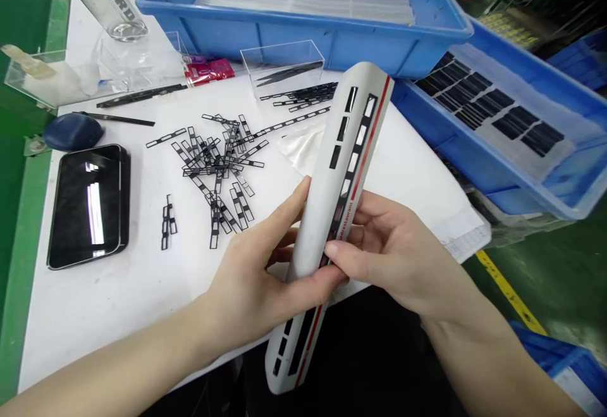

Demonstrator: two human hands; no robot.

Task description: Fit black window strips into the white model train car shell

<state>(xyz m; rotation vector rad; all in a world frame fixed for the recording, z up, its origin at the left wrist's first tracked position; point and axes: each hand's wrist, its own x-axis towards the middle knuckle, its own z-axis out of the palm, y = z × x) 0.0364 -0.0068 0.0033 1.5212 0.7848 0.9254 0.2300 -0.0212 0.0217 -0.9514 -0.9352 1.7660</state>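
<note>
A white model train car shell [317, 214] with a red stripe and rows of dark window openings is held tilted over the front edge of the table. My left hand [270, 265] wraps round its middle, thumb across the near side. My right hand [389, 246] grips the striped side, its thumb tip pressed on the window band near the red lettering. Whether a small strip lies under that thumb I cannot make out. Left of the shell, a loose heap of black window-frame strips [218, 157] lies on the white table [142, 303].
Blue bins [303, 31] with white layered sheets stand at the back, and another blue bin [512, 132] with dark parts is at right. Tweezers [289, 73] lie by a clear box. A black-screened device [89, 205] and a dark blue lump [73, 131] sit at left.
</note>
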